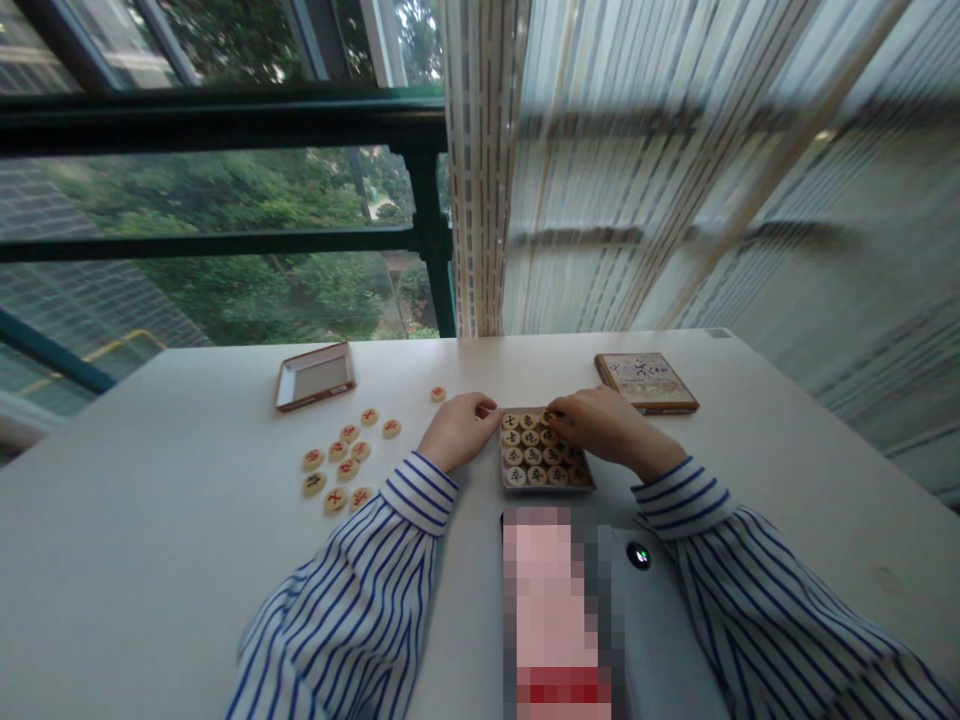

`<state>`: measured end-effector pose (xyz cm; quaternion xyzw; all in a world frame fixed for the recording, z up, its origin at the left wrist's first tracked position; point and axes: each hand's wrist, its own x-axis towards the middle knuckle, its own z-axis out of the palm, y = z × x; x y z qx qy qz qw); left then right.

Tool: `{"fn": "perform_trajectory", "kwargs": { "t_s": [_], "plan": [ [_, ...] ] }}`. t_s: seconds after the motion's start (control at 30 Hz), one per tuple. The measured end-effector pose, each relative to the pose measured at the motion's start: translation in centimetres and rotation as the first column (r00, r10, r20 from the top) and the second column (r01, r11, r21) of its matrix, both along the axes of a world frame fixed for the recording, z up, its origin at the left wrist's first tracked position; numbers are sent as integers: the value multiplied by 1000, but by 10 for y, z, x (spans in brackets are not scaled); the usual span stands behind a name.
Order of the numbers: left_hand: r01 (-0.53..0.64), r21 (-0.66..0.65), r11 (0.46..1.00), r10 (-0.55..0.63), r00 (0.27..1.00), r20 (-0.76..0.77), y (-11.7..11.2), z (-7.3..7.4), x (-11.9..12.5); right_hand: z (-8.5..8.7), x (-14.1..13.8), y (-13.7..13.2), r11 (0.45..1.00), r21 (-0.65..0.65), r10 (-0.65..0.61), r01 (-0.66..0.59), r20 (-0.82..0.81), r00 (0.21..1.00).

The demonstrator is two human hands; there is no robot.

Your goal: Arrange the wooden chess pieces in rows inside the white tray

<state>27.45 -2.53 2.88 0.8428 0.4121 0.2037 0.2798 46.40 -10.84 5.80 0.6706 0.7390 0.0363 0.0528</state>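
A small square tray point(586, 485) on the white table holds several round wooden chess pieces point(529, 455) laid in rows. My left hand point(459, 428) rests at the tray's far left corner, its fingers curled against the rim. My right hand point(596, 422) lies over the tray's far right part, fingers bent down onto the pieces there; what they pinch is hidden. Both arms wear blue-striped white sleeves.
Several loose wooden pieces point(341, 462) lie to the left on the table point(150, 520), one more piece point(438, 394) farther back. An open box half point(315, 377) sits at back left, a printed box lid point(646, 382) at back right. Window and blinds stand behind.
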Motion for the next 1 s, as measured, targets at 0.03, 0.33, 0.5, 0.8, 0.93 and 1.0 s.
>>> {"fn": "perform_trajectory", "kwargs": {
  "t_s": [0.03, 0.33, 0.5, 0.8, 0.93, 1.0],
  "plan": [
    [1, -4, 1000, -1, 1000, -3, 0, 0, 0, 0, 0, 0, 1000, -3, -2, 2, 2, 1000],
    [13, -6, 1000, -13, 1000, -6, 0, 0, 1, -2, 1, 0, 1000, 17, 25, -25, -5, 1000],
    [8, -2, 1000, -8, 1000, -8, 1, 0, 0, -2, 1, 0, 1000, 11, 26, -26, 1, 1000],
    [4, -3, 1000, -4, 1000, -9, 1, -1, 0, -3, 2, 1, 1000, -1, 31, -31, 5, 1000],
    [2, -9, 1000, -2, 1000, -18, 0, 1, 1, -2, 2, 1, 1000, -21, 14, -14, -4, 1000],
    [5, -6, 1000, -5, 1000, -14, 0, 2, 0, -2, 2, 1, 1000, -23, 17, -17, -7, 1000]
  ]
}}
